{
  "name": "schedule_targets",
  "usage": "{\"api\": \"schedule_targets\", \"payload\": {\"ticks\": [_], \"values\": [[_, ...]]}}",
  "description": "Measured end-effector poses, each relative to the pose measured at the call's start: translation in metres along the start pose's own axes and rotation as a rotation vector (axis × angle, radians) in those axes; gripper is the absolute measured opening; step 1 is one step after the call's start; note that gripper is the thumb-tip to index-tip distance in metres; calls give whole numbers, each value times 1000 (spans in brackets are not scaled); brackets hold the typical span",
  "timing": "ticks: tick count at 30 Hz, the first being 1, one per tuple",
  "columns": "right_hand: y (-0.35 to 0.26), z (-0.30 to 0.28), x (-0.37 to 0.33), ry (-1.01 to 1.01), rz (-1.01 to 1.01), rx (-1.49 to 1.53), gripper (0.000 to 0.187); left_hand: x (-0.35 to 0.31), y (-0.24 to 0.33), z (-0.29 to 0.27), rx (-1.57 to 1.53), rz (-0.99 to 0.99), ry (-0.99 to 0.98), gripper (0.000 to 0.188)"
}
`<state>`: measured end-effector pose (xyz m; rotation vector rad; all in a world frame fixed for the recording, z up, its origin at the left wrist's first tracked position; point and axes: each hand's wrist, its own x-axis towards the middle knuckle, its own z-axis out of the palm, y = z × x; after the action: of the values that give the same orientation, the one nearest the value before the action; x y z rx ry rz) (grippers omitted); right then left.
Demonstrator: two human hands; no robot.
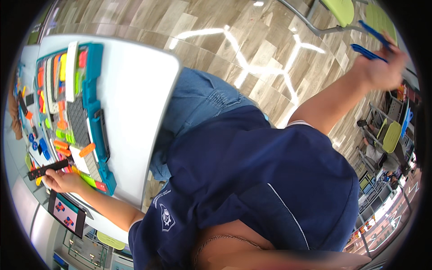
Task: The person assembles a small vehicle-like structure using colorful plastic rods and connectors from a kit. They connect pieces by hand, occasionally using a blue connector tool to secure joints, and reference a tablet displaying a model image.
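Note:
My left hand (63, 180) reaches over the table and is closed on a black bar (47, 170), long and narrow, with small marks along it. Right beside that hand lies an open teal case (93, 85) full of plastic building parts: grey perforated plates (78, 123), white beams (71, 72), and orange, lime, yellow and red pieces. Far out to the right, my right hand (382, 67) is raised over the floor, away from the table. Its fingers close round long blue plastic pieces (370, 52); two ends stick out, and their joining is hidden in the hand.
The white table (130, 90) runs along my left side. Loose blue parts (44, 148) lie beyond the case, near another person's arm (13, 112). A screen (66, 214) showing a red and blue model stands by my left forearm. Green chairs (339, 11) stand on the wood-look floor.

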<state>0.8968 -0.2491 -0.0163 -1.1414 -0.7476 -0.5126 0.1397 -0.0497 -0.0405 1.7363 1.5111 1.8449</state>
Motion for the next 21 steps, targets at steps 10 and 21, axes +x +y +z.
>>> {"api": "schedule_targets", "payload": {"ticks": [10,21], "values": [[280,-118,-222,-702,790,-1057,33,-65,176,86,-361,-67,-273,23],[403,-78,-386,-1217,1031,-955,51,-186,198,210,-443,-435,-731,24]]}}
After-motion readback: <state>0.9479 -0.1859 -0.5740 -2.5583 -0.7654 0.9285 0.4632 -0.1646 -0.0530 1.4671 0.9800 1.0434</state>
